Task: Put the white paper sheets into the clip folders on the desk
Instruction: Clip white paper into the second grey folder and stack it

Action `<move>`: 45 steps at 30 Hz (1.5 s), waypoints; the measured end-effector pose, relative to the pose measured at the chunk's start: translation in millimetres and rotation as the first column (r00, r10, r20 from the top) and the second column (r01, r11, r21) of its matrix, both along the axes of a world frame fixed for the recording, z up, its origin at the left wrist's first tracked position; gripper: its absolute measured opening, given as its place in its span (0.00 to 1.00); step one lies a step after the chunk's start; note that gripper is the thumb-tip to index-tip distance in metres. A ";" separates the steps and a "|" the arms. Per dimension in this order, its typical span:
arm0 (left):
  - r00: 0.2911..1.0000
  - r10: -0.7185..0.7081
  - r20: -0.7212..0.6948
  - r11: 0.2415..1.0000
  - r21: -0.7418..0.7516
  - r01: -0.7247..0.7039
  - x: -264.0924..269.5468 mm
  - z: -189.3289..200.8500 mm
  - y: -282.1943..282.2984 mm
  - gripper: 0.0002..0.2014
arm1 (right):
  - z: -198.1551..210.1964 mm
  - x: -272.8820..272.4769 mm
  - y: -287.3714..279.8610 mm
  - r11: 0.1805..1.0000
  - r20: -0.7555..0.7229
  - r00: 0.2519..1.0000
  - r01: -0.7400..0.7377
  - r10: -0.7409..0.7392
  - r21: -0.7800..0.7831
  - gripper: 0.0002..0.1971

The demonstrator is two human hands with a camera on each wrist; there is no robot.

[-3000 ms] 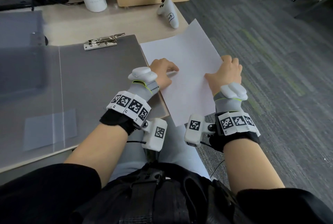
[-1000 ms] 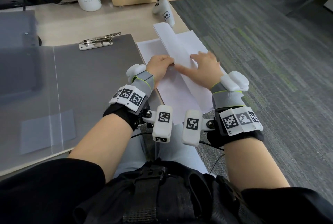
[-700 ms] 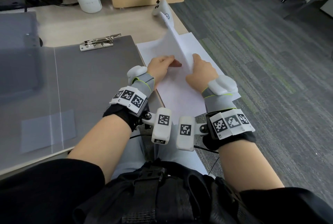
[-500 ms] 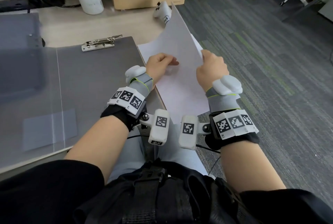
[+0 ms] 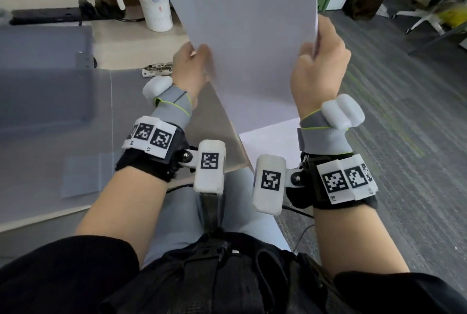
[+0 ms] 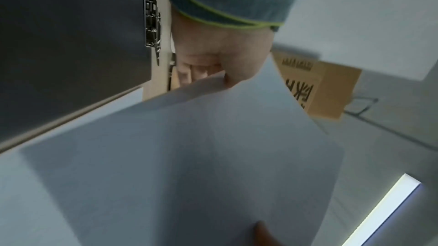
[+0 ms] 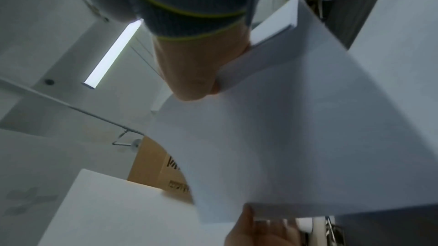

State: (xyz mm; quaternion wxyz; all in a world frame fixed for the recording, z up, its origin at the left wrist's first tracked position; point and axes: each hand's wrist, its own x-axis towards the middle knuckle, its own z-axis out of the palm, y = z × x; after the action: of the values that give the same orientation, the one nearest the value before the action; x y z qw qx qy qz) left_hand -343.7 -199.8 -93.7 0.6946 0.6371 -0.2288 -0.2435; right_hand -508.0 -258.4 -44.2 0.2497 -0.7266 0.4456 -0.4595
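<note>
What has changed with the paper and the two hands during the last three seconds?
The white sheet was lying flat at the desk's right edge under both hands. Now it is lifted upright in front of the camera; the left hand holds its left edge and the right hand grips its right edge. The open clip folder and its metal clip stayed in place, as did another sheet below.

Raised paper sheet (image 5: 247, 23) screens desk's far side, open folder panel (image 5: 63, 116) seemingly bare, metal clip (image 5: 158, 70) at its top edge
</note>
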 end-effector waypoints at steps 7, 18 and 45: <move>0.953 0.251 0.171 0.943 -0.264 -0.201 43.6 40.6 56.9 0.13 | -23.8 36.1 11.5 0.936 0.351 0.872 -0.351 0.340 -0.037 0.13; 0.931 0.325 0.168 0.941 -0.152 -0.302 42.0 22.5 90.1 0.11 | -45.7 75.3 39.4 0.806 0.625 0.698 -0.564 0.349 0.180 0.09; 0.922 0.166 0.349 0.872 0.385 -0.303 91.2 -60.6 116.8 0.33 | -102.0 97.1 24.4 0.841 -0.030 0.974 -0.178 0.225 0.511 0.28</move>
State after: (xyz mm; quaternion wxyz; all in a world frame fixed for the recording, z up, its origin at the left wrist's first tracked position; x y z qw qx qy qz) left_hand -252.5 -82.9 -154.2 0.5168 0.8280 -0.1934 -0.0995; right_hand -410.9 -234.0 -146.1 0.4583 -0.6980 0.4821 -0.2653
